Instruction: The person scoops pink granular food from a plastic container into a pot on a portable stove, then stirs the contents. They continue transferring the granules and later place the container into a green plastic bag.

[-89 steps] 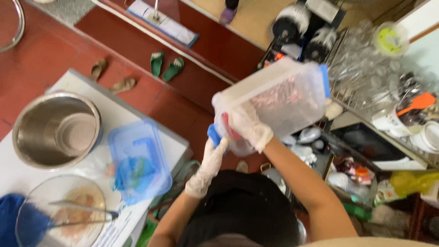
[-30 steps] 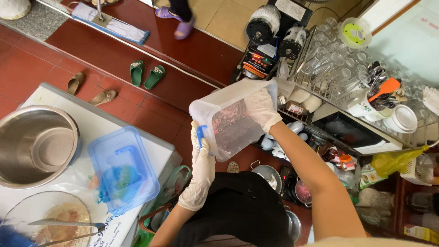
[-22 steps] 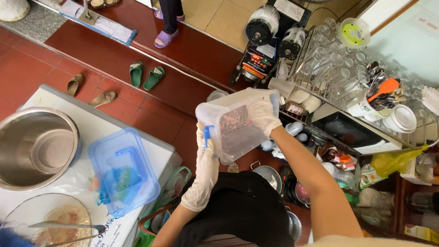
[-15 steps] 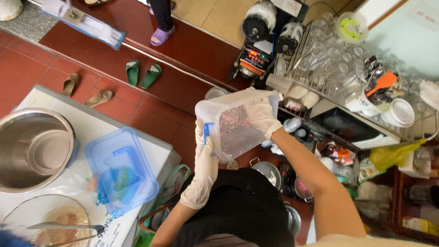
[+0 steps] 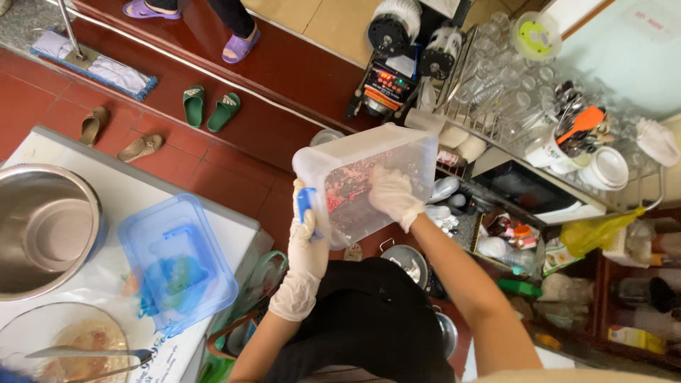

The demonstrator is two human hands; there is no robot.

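A clear plastic storage box (image 5: 365, 159) with blue side clips is held up in front of me, tilted, with dark red contents inside. My left hand (image 5: 307, 241), in a white glove, grips the box's lower left side at a blue clip. My right hand (image 5: 392, 196), also gloved, reaches inside the box and rests on the red contents. The box's blue lid (image 5: 177, 262) lies on the white table at the left.
A steel bowl (image 5: 42, 230) and a glass bowl (image 5: 64, 347) with utensils stand on the white table (image 5: 142, 188). A dish rack with glasses (image 5: 511, 78) and shelves are on the right. Sandals (image 5: 209, 106) and a mop (image 5: 99, 67) lie on the red floor; another person's feet (image 5: 241, 46) are at the top.
The box has come lower and turned more upright. My right hand has moved from the box's outer side into the box. Another person has walked in at the top.
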